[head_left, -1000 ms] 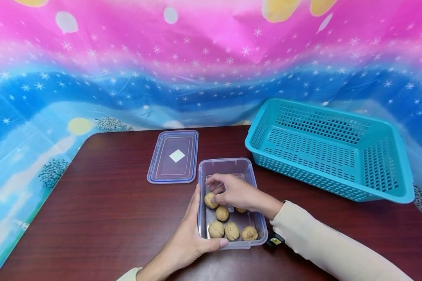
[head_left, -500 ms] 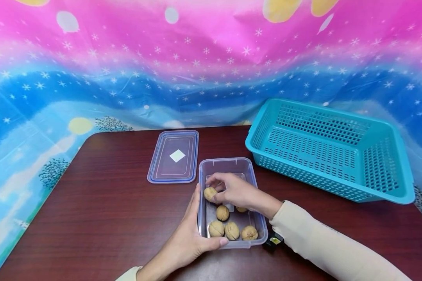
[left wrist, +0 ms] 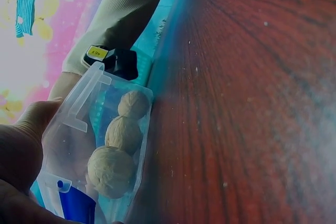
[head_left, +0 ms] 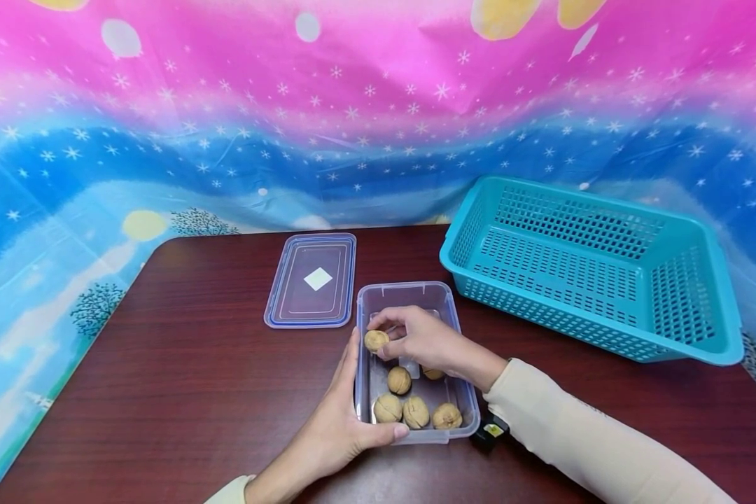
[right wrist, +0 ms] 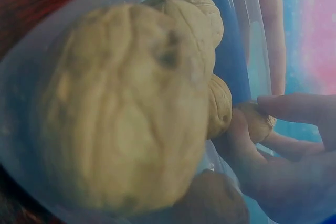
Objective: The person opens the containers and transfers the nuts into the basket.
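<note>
A clear plastic food container holds several walnuts. Three of them, one being this walnut, line its near end; another walnut sits farther in, and one more is partly covered by my right hand. That hand reaches in over the container's right side and pinches a walnut between thumb and fingers by the left wall. The same held walnut shows in the right wrist view. My left hand grips the container's near left corner, fingers along the left wall, thumb at the front.
The container's blue-edged lid lies flat at the back left, with a white diamond label. A turquoise perforated basket stands at the back right of the dark red wooden table. A patterned cloth hangs behind.
My right hand has raised the pinched walnut slightly along the left wall, away from the other walnuts toward the far end. My left hand keeps its place on the container.
</note>
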